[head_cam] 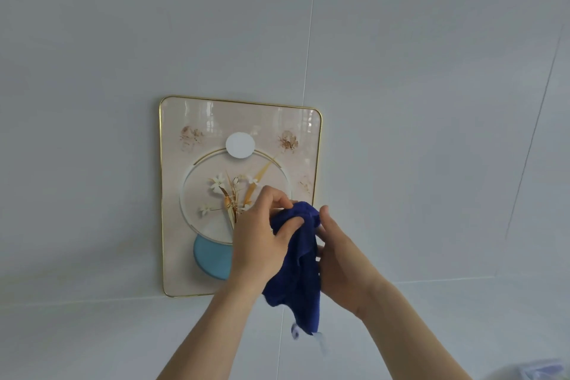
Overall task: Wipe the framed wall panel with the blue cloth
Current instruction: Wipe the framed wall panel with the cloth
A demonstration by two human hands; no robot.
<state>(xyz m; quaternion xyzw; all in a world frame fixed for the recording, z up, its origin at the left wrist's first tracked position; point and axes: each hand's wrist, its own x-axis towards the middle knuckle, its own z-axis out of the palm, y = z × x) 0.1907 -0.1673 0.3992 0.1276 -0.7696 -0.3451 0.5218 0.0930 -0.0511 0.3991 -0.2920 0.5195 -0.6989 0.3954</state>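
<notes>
The framed wall panel (197, 133) hangs on the wall, cream with a thin gold frame, a flower picture, a white disc near its top and a light blue shape low down. In front of its lower right part, both hands hold a dark blue cloth (299, 271). My left hand (262, 234) pinches the bunched top of the cloth from the left. My right hand (339, 256) grips it from the right. The rest of the cloth hangs down between my wrists, with a small white tag at its bottom. The hands hide the panel's lower right corner.
The wall (431, 102) around the panel is pale grey-white tile with thin seams, one vertical seam running just right of the panel and a horizontal one below it. A blurred pale blue-white object (536, 370) shows at the bottom right corner.
</notes>
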